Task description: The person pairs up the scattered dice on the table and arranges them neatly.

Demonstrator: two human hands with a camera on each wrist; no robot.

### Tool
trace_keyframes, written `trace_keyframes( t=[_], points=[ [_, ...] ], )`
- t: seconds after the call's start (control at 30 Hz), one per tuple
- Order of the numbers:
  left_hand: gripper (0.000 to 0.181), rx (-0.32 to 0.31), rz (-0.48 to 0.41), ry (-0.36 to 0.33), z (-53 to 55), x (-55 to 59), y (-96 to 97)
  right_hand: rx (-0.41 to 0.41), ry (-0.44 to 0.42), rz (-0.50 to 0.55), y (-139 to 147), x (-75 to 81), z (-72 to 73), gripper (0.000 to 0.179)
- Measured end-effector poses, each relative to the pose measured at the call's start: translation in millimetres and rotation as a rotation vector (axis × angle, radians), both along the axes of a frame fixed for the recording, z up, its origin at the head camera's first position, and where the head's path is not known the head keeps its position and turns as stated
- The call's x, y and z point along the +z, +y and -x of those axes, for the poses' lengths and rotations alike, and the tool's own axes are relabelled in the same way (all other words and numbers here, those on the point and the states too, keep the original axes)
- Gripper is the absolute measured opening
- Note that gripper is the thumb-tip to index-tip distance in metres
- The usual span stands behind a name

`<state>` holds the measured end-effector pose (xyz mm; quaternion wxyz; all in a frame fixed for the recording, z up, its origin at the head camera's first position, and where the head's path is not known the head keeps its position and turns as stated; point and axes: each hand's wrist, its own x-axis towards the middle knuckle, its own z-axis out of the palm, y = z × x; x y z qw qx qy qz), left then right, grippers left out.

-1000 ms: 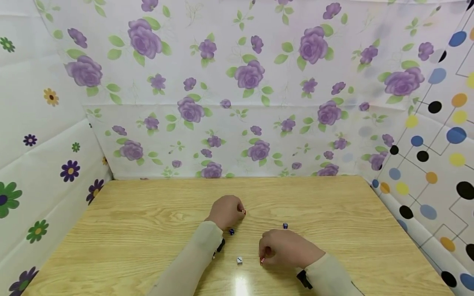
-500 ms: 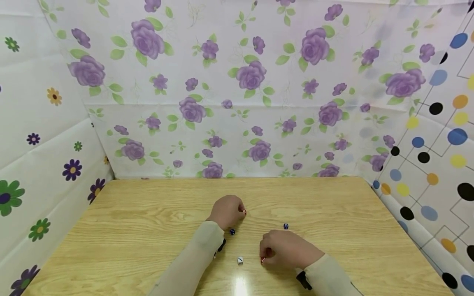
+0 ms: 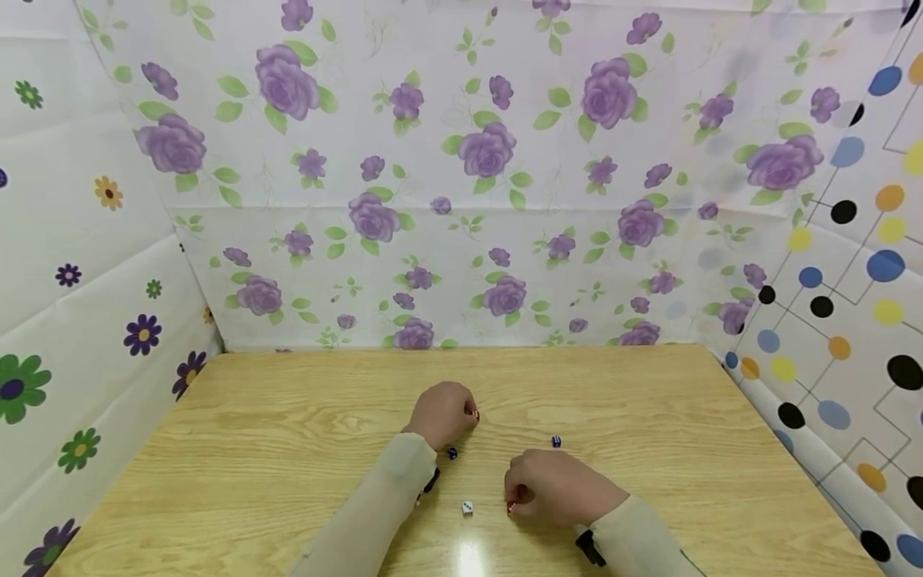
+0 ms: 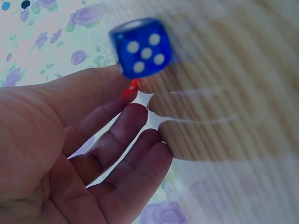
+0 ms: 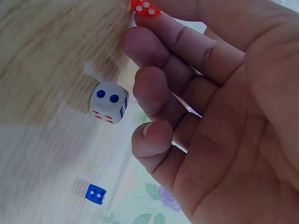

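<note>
My left hand (image 3: 441, 413) pinches a red die (image 3: 475, 415) between thumb and fingers, low over the wooden table; in the left wrist view only a small part of this red die (image 4: 131, 87) shows past the thumb. A blue die (image 3: 452, 453) lies just below that hand, by the wrist. Nearer the front, my right hand (image 3: 558, 485) pinches another red die (image 3: 512, 507), whose white pips show at the top of the right wrist view. Between the two forearms lies a white die (image 3: 467, 508). A second blue die (image 3: 556, 441) sits just beyond the right hand's knuckles.
The wooden table (image 3: 288, 449) reaches back to a hanging cloth (image 3: 447, 264) with purple roses. Flower-printed cloth (image 3: 86, 304) lines the left side, and dotted cloth (image 3: 822, 385) the right. Each wrist carries a dark strap, partly hidden by the sleeves.
</note>
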<state>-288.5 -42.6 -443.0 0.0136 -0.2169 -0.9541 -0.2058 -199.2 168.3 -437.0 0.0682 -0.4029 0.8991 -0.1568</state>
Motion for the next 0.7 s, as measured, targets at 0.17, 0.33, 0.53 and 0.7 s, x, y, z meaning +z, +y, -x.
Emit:
trace_keyframes(
  t=[0.17, 0.33, 0.53, 0.7],
  points=[
    [0.018, -0.005, 0.004, 0.002, -0.4, -0.6, 0.7, -0.003, 0.009, 0.003, -0.1, -0.4, -1.0, 0.017],
    [0.018, -0.004, -0.002, 0.003, 0.1, -1.1, 0.4, 0.001, 0.026, 0.002, -0.5, -1.0, -1.2, 0.018],
    [0.017, -0.005, -0.001, -0.006, 0.3, -3.4, -0.2, 0.016, 0.039, 0.005, -0.7, -1.6, -0.9, 0.019],
    [0.019, -0.027, -0.010, -0.003, -2.3, -3.1, 2.3, 0.011, 0.051, -0.006, -0.4, -1.6, -1.3, 0.019]
  ],
)
